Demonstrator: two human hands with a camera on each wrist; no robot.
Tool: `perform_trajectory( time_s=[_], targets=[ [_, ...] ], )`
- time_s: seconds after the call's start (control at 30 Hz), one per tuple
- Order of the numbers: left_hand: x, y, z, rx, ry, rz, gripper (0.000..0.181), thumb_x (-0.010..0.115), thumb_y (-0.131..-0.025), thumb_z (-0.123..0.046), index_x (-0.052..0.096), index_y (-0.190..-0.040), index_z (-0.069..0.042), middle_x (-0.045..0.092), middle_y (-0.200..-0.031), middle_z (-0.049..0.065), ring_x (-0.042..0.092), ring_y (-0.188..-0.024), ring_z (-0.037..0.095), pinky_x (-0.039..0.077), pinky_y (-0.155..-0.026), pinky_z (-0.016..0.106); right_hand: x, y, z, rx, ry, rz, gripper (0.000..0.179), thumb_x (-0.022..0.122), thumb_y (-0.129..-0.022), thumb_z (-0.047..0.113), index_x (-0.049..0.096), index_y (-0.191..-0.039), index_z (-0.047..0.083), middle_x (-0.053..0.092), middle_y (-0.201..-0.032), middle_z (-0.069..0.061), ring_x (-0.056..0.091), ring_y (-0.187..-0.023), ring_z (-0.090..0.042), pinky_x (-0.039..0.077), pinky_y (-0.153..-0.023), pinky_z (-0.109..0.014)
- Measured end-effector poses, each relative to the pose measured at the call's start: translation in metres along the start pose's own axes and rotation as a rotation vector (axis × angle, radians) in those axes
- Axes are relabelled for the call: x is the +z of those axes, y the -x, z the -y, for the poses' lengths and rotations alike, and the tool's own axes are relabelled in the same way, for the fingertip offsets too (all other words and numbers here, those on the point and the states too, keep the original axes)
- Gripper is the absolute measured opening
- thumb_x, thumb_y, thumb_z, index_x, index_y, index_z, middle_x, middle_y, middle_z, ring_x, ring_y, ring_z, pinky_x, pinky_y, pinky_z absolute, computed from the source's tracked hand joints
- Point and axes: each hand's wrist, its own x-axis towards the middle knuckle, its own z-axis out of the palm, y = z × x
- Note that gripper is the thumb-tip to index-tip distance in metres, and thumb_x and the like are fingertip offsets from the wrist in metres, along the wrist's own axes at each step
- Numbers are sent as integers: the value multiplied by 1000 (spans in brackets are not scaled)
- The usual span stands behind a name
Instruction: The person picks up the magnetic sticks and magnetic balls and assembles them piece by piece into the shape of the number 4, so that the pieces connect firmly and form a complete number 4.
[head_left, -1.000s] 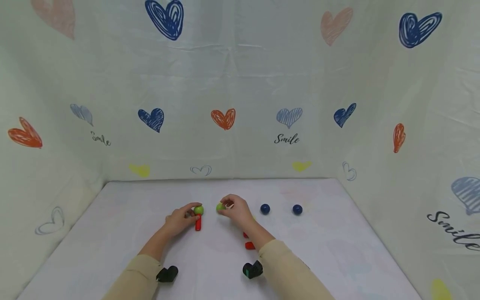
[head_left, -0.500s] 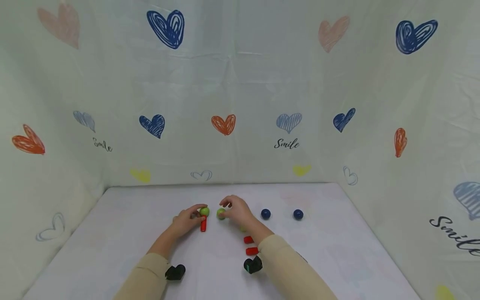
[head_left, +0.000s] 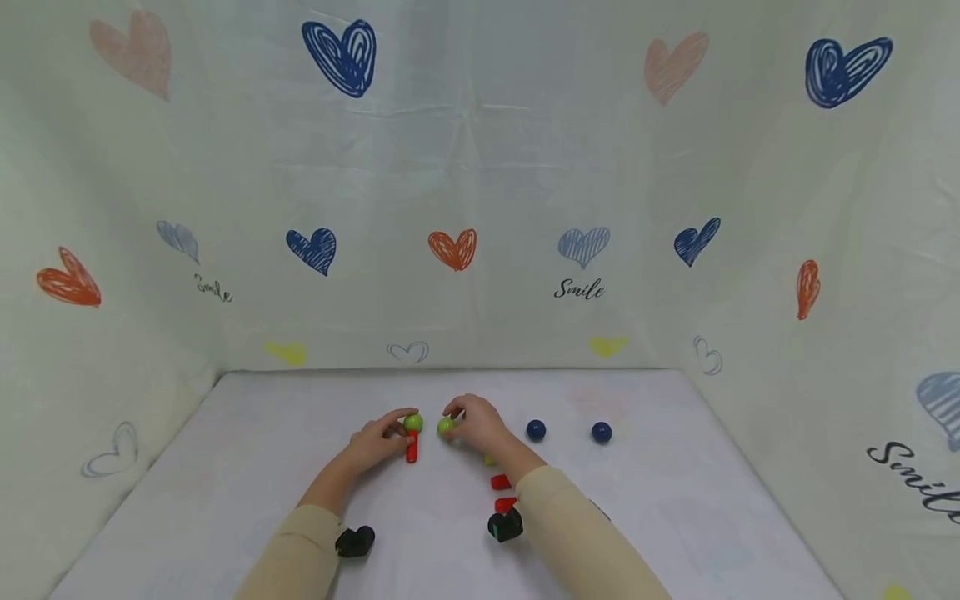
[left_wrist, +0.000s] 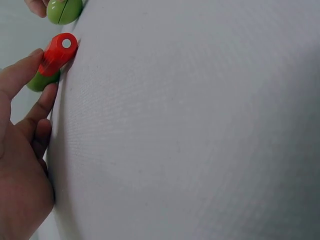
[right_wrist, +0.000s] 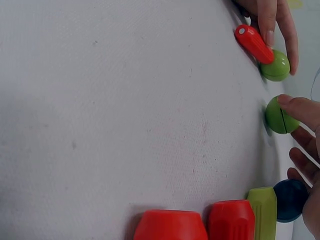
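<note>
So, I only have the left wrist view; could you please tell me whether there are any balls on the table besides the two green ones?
Observer: Yes, the head view shows two dark blue balls, apart from each other, to the right of the right hand.
Operator: Thank you; is there anything else red besides the red block at the left hand?
Observer: Yes, the right wrist view shows two more red pieces in a row with a yellow-green piece.

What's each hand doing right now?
Left hand: holding a green ball and red piece.
Right hand: holding the other green ball.
</note>
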Motion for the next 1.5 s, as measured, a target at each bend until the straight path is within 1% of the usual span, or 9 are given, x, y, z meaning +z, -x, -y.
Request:
perform_trajectory(
  time_s=[0.23,0.43,0.67,0.87,0.97,1.1,1.23,1.37,1.5],
  targets=[
    [0,-1,2,80,-24,-9,47,64,-92,-25,55,-137,-18,60,-98,-4,47,-97,26,24,-87,57,-3,-2,0,21,27,5,27,83,-79,20,71,-103,16,63,-97,4,57,-90,-15,47,-79,-33],
    [2,-6,7,52,-46,-12,47,64,-93,-24,53,-139,-21,60,-101,-5,47,-104,25,23,-92,57,-3,-4,-2,15,36,9,29,82,-79,18,70,-105,15,64,-97,4,57,-89,-15,47,-80,-33],
    [1,-6,7,49,-34,1,47,65,-93,-26,53,-139,-22,58,-101,-6,46,-102,22,23,-91,56,-3,-5,-1,11,25,25,30,83,-78,17,70,-106,15,63,-98,4,56,-89,-15,47,-79,-33],
    [0,-5,4,51,-44,-8,48,65,-93,-25,53,-139,-22,59,-104,-4,46,-98,22,24,-87,51,-5,-6,5,-3,15,27,31,81,-80,18,70,-109,16,63,-102,4,53,-93,-16,47,-80,-31],
    [1,-5,5,43,-54,-9,48,65,-93,-26,53,-139,-23,59,-107,-3,46,-98,21,24,-85,49,-5,-5,9,-22,11,35,31,81,-81,18,70,-109,15,63,-101,4,54,-95,-16,47,-81,-31],
    [0,-4,4,39,-63,-9,48,66,-93,-26,53,-139,-23,59,-112,0,47,-100,22,25,-87,50,-6,-1,15,-41,-17,44,30,81,-81,16,70,-109,13,62,-100,4,54,-96,-18,47,-80,-32],
    [-1,-2,2,41,-54,-11,48,66,-93,-26,53,-139,-22,57,-124,6,49,-106,27,25,-91,55,-7,6,20,-52,-44,48,30,81,-81,16,70,-109,14,62,-99,5,54,-96,-18,46,-79,-31],
    [-2,0,1,41,-43,-2,48,65,-93,-27,52,-140,-21,50,-139,14,48,-115,34,21,-96,59,-8,13,22,-70,-71,47,30,81,-80,16,70,-108,13,62,-99,6,55,-95,-17,46,-77,-31],
    [-2,-1,1,32,-33,3,49,65,-93,-27,52,-140,-19,48,-142,16,47,-117,37,20,-96,59,-7,18,22,-79,-88,59,29,81,-80,16,70,-107,13,62,-99,6,55,-94,-17,46,-77,-31]
  ],
)
